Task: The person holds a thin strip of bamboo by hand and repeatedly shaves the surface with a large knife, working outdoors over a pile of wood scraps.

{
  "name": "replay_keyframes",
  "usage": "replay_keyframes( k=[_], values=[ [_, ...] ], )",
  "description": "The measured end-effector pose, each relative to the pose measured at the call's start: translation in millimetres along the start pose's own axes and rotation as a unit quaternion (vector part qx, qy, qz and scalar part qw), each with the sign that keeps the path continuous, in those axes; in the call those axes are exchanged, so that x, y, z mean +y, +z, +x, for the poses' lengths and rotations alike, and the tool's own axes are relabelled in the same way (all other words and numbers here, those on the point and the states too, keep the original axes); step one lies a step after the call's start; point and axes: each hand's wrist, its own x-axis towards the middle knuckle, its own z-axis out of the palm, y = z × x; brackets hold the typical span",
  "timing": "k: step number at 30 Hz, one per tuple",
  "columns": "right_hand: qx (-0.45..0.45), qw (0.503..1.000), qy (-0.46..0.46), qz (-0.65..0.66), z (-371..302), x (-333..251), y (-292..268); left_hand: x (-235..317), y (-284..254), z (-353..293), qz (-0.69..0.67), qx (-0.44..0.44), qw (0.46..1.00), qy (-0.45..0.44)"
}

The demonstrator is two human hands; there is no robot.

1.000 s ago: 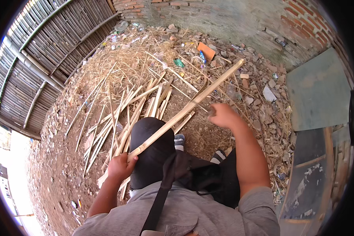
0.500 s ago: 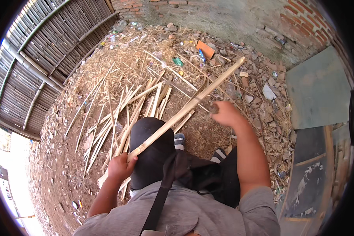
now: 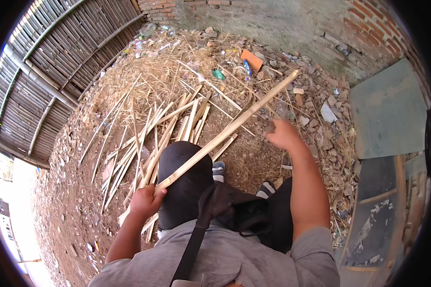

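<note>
A long, pale bamboo strip [image 3: 230,128] lies slantwise across my raised knee, its far end up to the right. My left hand [image 3: 146,201] is closed around its near end, with the thumb on top. To the right of the strip and apart from it, my right hand [image 3: 283,134] is closed on a dark tool handle [image 3: 270,126]. The rest of that tool cannot be made out. Beyond my knee, a loose heap of split bamboo strips [image 3: 164,138] lies on the dirt, pointing several ways.
Straw and rubble [image 3: 316,115] litter the ground, with an orange tile piece [image 3: 252,60] farther off. A bamboo-slat wall [image 3: 67,52] stands left and a plastered brick wall [image 3: 277,26] at the back. Grey panels [image 3: 388,112] lean at right. My sandalled feet [image 3: 266,189] are close by.
My right hand has moved a little to the right with the tool handle, farther from the strip. My left hand and the bamboo strip have stayed almost in place.
</note>
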Motion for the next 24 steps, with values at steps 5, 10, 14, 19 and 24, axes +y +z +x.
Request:
replay_keyframes(
  k=[5, 10, 14, 19, 24],
  values=[
    [-0.106, 0.975, -0.105, -0.165, -7.0, -23.0, 19.3, -3.5, -0.2, 0.9, -0.003, -0.019, 1.000, -0.013],
    [0.049, 0.997, 0.051, 0.021, 25.7, 45.7, -6.0, 2.3, -3.3, 3.0, 0.010, 0.007, 1.000, -0.001],
    [-0.010, 0.999, 0.030, -0.004, 9.2, 8.4, -5.0, -2.4, -1.8, 5.2, 0.020, 0.004, 1.000, 0.005],
    [-0.094, 0.978, -0.125, -0.134, -24.7, -40.3, 12.9, -4.6, 1.6, 3.5, 0.022, 0.002, 1.000, 0.009],
    [-0.037, 0.997, -0.056, -0.046, 3.6, 15.7, -4.8, -1.1, 7.0, 2.4, -0.023, 0.008, 1.000, 0.014]
  ],
)
